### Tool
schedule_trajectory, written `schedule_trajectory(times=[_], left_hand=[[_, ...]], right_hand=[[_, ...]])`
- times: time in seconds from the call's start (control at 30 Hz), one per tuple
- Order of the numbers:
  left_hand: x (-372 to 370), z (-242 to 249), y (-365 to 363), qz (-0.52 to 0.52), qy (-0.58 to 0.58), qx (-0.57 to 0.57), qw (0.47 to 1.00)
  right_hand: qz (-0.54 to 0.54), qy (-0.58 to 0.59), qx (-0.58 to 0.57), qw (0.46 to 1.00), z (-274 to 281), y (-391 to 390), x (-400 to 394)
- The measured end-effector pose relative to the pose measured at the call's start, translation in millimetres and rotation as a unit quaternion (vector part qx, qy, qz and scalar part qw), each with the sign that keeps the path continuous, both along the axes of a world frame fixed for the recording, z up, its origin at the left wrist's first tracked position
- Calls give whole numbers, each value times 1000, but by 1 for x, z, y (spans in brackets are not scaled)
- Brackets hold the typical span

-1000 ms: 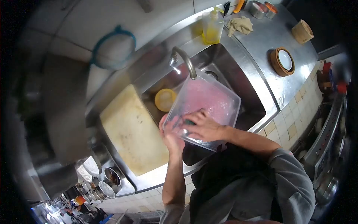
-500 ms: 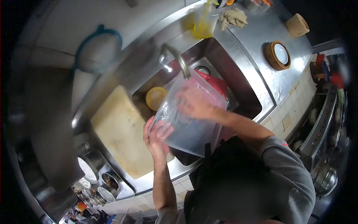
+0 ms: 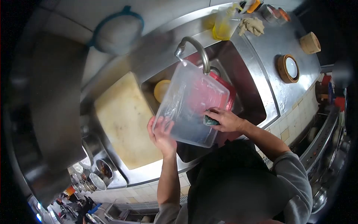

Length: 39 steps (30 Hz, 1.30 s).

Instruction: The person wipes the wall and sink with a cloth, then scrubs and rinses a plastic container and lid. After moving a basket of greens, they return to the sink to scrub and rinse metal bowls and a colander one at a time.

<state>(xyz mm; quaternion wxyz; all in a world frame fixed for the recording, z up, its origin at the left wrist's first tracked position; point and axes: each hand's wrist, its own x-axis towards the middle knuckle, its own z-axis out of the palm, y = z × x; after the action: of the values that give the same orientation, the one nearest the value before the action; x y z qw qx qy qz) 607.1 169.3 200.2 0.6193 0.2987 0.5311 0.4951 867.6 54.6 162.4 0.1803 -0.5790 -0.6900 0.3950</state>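
Observation:
A clear plastic container (image 3: pixel 182 108) is held tilted over the metal sink (image 3: pixel 248 78). My left hand (image 3: pixel 163 137) grips its lower left edge, the fingers showing through the clear wall. In my right hand (image 3: pixel 223 120) is a dark green scrubbing pad (image 3: pixel 211 120), at the container's right side. The curved faucet (image 3: pixel 197 46) stands over the container's far end. Behind the container, in the sink, lie something red (image 3: pixel 232 99) and a yellow bowl (image 3: pixel 161 90).
A large cutting board (image 3: pixel 125 123) lies left of the sink. Beyond the sink stand a yellow soap bottle (image 3: pixel 223 28) and a crumpled cloth (image 3: pixel 251 26). Round wooden containers (image 3: pixel 288 69) sit on the right counter. Pots and bowls (image 3: pixel 97 181) are at the lower left.
My right hand has moved down and toward me, from the container's middle to its right side, and the green pad now shows. The whole view has shifted a little.

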Motion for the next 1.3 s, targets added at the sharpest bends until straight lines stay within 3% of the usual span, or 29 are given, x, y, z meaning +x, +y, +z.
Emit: schedule_trajectory(times=[0.07, 0.13, 0.27, 0.3, 0.43, 0.6, 0.67, 0.73, 0.8, 0.97, 1.03, 1.1, 1.2, 1.27, 1.3], left_hand=[[-5, 1, -5, -6, 2, 4, 1000], [-20, -1, -18, -20, 10, -2, 1000], [-37, -6, -31, -13, 22, 136, 990], [-40, -2, -35, -25, 40, 159, 986], [-56, 12, -51, -50, 137, 173, 974], [-52, 27, -58, -67, 100, 161, 980], [-49, 29, -58, -90, 106, 140, 980], [-44, 34, -52, -110, 94, 155, 977], [-36, 39, -47, -153, 131, 138, 970], [-16, 31, -18, -226, 171, 171, 944], [3, 26, 3, -244, 191, 176, 934], [24, 23, 27, -272, 200, 198, 920], [60, 16, 59, -327, 189, 175, 909], [88, 18, 75, -397, 154, 135, 895], [101, 14, 82, -439, 135, 114, 881]], right_hand=[[-25, -5, 24, 999, 3, 6, 17], [-121, 8, 50, 991, 12, 17, 45], [-189, -26, 91, 977, 32, 44, 105], [-214, -51, 41, 975, 36, 48, 115], [-183, -106, 83, 974, 25, 81, 140], [-79, -191, 157, 966, 11, 158, 140], [-19, -262, 231, 937, 3, 194, 148], [-30, -283, 210, 935, 4, 223, 155], [-120, -278, 249, 920, 4, 239, 160], [-74, -277, 253, 924, 7, 211, 151], [-67, -89, 178, 978, 14, 177, 141], [-51, 20, 39, 998, 50, 134, 127], [-41, 36, -165, 985, 98, 77, 112], [-6, 24, -147, 989, 92, 34, 110], [-46, 27, -121, 991, 91, 13, 104]])
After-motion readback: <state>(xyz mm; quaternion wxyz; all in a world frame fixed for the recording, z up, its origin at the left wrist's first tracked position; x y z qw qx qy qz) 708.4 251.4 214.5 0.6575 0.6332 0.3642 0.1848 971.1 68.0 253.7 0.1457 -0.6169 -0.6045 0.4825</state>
